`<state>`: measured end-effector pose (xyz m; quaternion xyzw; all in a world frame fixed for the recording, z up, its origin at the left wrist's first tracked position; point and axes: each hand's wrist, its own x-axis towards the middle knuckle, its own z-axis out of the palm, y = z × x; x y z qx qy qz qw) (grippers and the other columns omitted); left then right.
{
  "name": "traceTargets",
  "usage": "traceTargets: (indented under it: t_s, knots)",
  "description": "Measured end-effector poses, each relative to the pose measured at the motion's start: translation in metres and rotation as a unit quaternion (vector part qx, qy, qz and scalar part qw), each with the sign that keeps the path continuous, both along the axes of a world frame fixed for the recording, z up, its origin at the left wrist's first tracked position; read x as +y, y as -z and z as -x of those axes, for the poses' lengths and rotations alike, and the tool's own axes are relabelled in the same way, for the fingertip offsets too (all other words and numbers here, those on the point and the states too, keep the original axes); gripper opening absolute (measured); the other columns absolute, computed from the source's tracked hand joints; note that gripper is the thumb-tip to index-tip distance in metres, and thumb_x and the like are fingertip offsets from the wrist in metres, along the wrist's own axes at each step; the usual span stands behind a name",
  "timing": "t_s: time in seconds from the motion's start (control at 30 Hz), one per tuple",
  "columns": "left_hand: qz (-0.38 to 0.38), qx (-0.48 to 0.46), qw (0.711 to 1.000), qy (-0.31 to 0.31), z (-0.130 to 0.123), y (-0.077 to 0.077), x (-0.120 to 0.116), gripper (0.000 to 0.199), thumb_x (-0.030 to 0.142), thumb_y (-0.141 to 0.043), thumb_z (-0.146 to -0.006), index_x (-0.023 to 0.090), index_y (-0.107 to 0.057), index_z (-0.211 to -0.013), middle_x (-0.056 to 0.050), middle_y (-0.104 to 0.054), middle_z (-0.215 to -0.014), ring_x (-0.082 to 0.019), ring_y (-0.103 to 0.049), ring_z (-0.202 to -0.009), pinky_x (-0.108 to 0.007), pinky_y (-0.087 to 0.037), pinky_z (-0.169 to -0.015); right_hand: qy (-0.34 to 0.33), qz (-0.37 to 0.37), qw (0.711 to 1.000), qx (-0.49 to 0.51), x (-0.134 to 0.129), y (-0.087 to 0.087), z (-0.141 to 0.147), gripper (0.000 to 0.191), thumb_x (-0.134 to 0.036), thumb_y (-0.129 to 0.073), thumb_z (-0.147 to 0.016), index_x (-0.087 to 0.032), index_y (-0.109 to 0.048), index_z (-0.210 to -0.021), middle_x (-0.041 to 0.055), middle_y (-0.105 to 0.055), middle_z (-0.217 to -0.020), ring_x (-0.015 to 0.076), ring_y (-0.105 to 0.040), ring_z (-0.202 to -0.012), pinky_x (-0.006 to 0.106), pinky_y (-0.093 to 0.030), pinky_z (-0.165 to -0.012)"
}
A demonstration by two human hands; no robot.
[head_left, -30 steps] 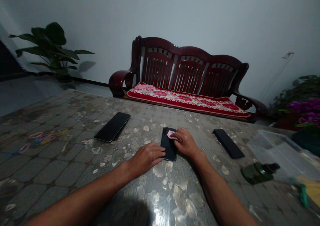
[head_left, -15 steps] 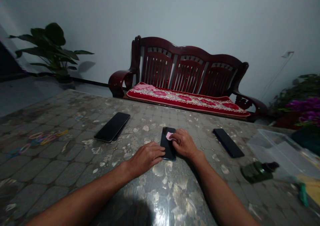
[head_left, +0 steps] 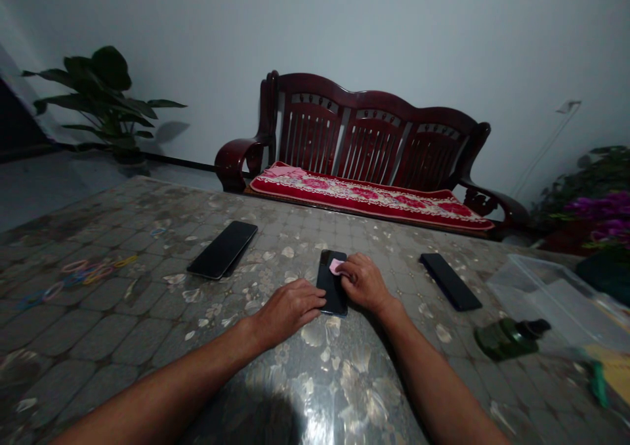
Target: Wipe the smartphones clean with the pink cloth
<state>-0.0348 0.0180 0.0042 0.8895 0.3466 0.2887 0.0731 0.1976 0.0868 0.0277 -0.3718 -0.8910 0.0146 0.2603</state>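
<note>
Nearest, toward the right side of the desk (head_left: 275, 235), lie one small green object (head_left: 598, 384), not clear enough to identify, and one yellow item (head_left: 610, 369) beside it. Just beyond is one green bottle (head_left: 506, 339) with a black cap; whether it lies flat or leans, I cannot tell.

In the middle of the desk, well short of its far edge, one dark phone (head_left: 335, 295) lies flat. The left hand (head_left: 294, 306) has its fingers laid side by side, tips touching the phone's left edge near its closer end, not wrapped around it. The right hand (head_left: 363, 279) pinches one small pink cloth (head_left: 336, 266) against the farther half. The phone should be light, stiff and slippery, its glass easily scratched or cracked; the long edges look the best place to hold. The cloth should be limp and nearly weightless, best pinched at a bunched corner.

Two more phone-like slabs make three in all: one left (head_left: 223, 249), one right (head_left: 450, 281). Several coloured bands (head_left: 88, 271) lie toward the left edge, too tangled to count, with one blue band (head_left: 157, 232) apart, nearer the far left corner. One clear box (head_left: 551, 294) sits at the right.

Beyond the far edge stands one wooden bench (head_left: 319, 130).
</note>
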Motion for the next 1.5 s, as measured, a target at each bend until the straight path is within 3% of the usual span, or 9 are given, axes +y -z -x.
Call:
traceTargets:
  t_s: [0.2,0.4,0.63,0.87,1.1,1.33,1.5]
  knots:
    - [-0.013,0.007,1.0,-0.021,-0.004,0.0,0.001,0.017,0.02,-0.064,-0.092,0.021,-0.074,-0.105,-0.004,-0.076,-0.112,-0.02,-0.069,-0.099,-0.033,-0.054,-0.089,-0.064,0.017,0.998,-0.018,-0.005,-0.004,0.003,0.025,-0.008,-0.054,-0.071,-0.02,-0.072,-0.085,0.0035,-0.059,-0.074,0.0199,-0.05,-0.076,0.032,-0.037,-0.074]
    - [-0.021,0.017,0.998,-0.052,-0.01,0.0,0.008,0.018,0.019,-0.067,-0.089,0.02,-0.075,-0.105,-0.006,-0.076,-0.112,-0.022,-0.07,-0.098,-0.036,-0.055,-0.089,0.035,-0.018,0.999,0.013,0.006,0.0,-0.007,0.023,-0.009,-0.055,-0.073,-0.019,-0.072,-0.085,0.0057,-0.06,-0.076,0.0211,-0.051,-0.078,0.033,-0.037,-0.074]
    - [-0.027,0.008,0.997,-0.067,-0.012,0.002,0.013,0.018,0.018,-0.066,-0.089,0.021,-0.074,-0.105,-0.005,-0.076,-0.11,-0.021,-0.071,-0.097,-0.035,-0.055,-0.089,-0.045,0.018,0.999,-0.017,-0.002,-0.002,-0.003,0.023,-0.008,-0.053,-0.067,-0.02,-0.07,-0.078,0.0034,-0.058,-0.072,0.02,-0.051,-0.075,0.033,-0.038,-0.076]
    - [-0.057,0.027,0.996,-0.069,-0.01,0.005,0.01,0.017,0.021,-0.06,-0.094,0.02,-0.075,-0.102,-0.006,-0.077,-0.107,-0.02,-0.07,-0.097,-0.034,-0.053,-0.088,0.032,-0.01,0.999,-0.004,0.0,0.003,-0.001,0.022,-0.01,-0.055,-0.074,-0.02,-0.071,-0.085,0.0058,-0.06,-0.077,0.0216,-0.049,-0.078,0.033,-0.036,-0.073]
    - [-0.08,0.012,0.993,-0.09,-0.008,0.005,0.008,0.008,0.021,-0.065,-0.092,0.021,-0.073,-0.092,-0.003,-0.078,-0.095,-0.02,-0.07,-0.087,-0.032,-0.051,-0.081,-0.053,0.003,0.998,-0.045,-0.012,-0.006,0.008,0.022,-0.008,-0.056,-0.069,-0.02,-0.07,-0.081,0.0033,-0.057,-0.073,0.0201,-0.049,-0.075,0.033,-0.035,-0.073]
    - [-0.088,0.023,0.991,-0.103,-0.009,0.003,0.008,0.008,0.024,-0.065,-0.092,0.02,-0.072,-0.092,-0.003,-0.077,-0.092,-0.019,-0.069,-0.085,-0.032,-0.049,-0.08,0.004,0.004,1.0,-0.021,-0.005,0.001,0.011,0.023,-0.008,-0.057,-0.076,-0.02,-0.072,-0.089,0.0051,-0.06,-0.08,0.021,-0.051,-0.08,0.033,-0.036,-0.074]
    - [-0.089,0.037,0.99,-0.107,-0.009,0.0,0.007,0.013,0.025,-0.062,-0.094,0.021,-0.072,-0.087,-0.003,-0.075,-0.087,-0.019,-0.068,-0.083,-0.032,-0.048,-0.078,-0.062,0.008,0.997,-0.046,-0.012,-0.005,0.016,0.022,-0.01,-0.057,-0.071,-0.021,-0.071,-0.084,0.0037,-0.058,-0.074,0.0207,-0.049,-0.078,0.033,-0.035,-0.073]
